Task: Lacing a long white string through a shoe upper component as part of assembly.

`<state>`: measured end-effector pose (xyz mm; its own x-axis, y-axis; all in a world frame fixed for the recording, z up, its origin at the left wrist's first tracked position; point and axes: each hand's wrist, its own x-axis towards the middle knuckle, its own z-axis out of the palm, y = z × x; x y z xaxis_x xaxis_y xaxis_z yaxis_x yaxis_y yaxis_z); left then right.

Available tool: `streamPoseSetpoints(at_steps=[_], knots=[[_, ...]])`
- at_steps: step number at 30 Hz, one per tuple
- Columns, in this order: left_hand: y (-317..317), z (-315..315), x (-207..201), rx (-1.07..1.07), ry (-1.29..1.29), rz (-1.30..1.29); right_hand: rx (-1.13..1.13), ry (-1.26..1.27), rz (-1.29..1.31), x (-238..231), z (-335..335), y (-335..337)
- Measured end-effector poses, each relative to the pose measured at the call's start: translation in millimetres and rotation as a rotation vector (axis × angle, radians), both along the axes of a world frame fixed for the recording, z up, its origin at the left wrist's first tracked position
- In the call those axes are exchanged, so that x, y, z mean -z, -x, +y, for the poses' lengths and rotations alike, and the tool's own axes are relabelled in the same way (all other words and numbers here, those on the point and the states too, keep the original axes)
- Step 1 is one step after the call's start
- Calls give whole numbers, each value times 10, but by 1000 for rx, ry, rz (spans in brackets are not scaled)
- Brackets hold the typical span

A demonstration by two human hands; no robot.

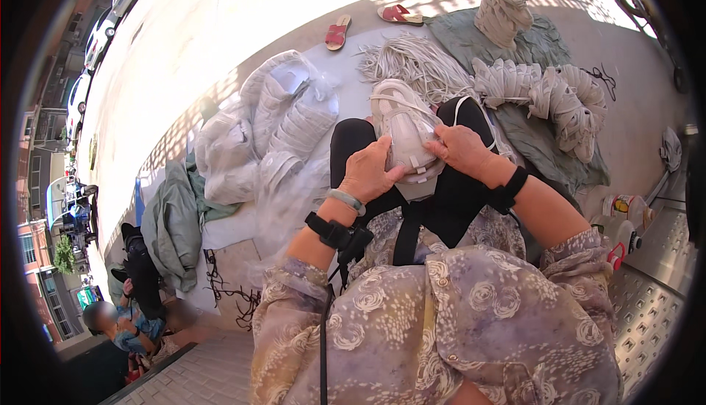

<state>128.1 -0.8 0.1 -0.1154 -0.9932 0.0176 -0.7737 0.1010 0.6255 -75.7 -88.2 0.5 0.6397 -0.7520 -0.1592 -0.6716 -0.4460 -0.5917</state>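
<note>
A beige lace-up shoe [404, 122] lies over my lap between my knees, toe end pointing away from me. My left hand [370, 172] is closed on its near left edge, thumb on top. On the near right side, my right hand [463, 153] pinches the shoe's edge; its fingertips are partly hidden. Pale lacing crosses the front of the shoe, and a loose white lace [457, 107] loops over my right knee. Just beyond the shoe is a heap of pale laces [415, 59].
Left of my legs, clear plastic wraps stacked pale shoe parts [272, 118]. Bundled shoe parts [577, 111] lie on a green sheet [544, 45] to the right. Red slippers [337, 34] sit at the far side. Another person [136, 328] is at lower left.
</note>
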Motion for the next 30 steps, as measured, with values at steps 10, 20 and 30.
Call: streamPoseSetpoints(at_steps=[10,20,30], knots=[[98,204,172,118,81,156,-112,239,260,225,329,122],[180,-291,-174,215,529,177,-228,168,-41,-334,235,62],[203,-276,-516,395,-243,587,-20,-40,-321,-1025,-5,582]])
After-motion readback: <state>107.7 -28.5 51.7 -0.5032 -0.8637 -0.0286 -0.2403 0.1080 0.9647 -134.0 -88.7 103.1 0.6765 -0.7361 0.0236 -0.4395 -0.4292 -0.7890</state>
